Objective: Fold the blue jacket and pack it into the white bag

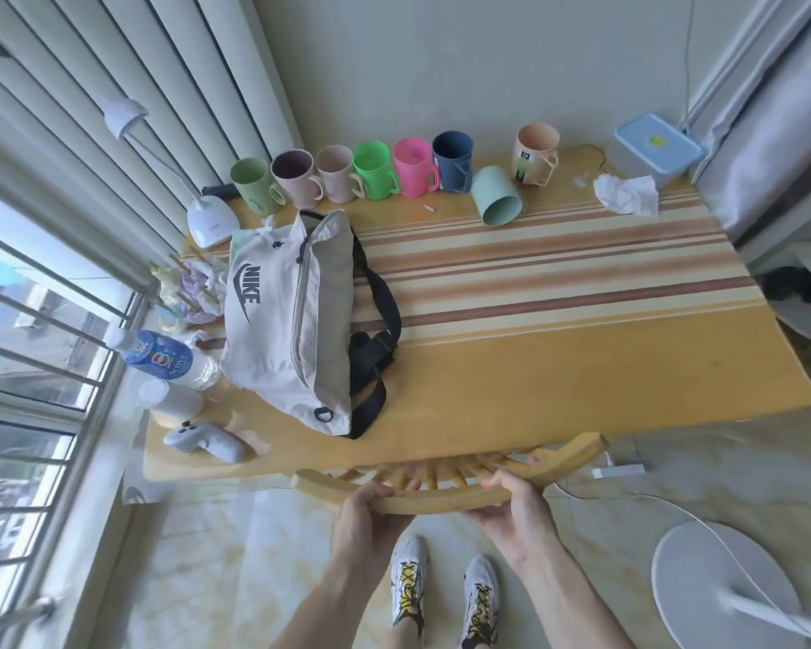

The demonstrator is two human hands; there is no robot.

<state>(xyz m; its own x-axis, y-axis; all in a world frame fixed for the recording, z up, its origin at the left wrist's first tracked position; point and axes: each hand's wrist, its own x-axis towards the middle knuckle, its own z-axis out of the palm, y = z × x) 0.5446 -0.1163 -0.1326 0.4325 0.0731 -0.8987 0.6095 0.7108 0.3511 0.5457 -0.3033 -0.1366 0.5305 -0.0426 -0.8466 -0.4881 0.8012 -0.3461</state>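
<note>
The white bag (272, 320), printed with NIKE and fitted with a black strap, lies on the left part of the yellow striped table (581, 367); its zip looks shut. No blue jacket is in view. My left hand (371, 508) and my right hand (520, 503) both grip the curved top rail of a wooden chair (441, 496) tucked against the table's near edge.
A row of coloured mugs (371, 171) stands at the table's back, one green mug (497, 203) on its side. Desk lamp (209, 220), bottles (160, 356), a grey controller (207, 442), crumpled tissue (626, 194) and a blue-lidded box (656, 145) are also there. A fan base (722, 587) stands on the floor at right.
</note>
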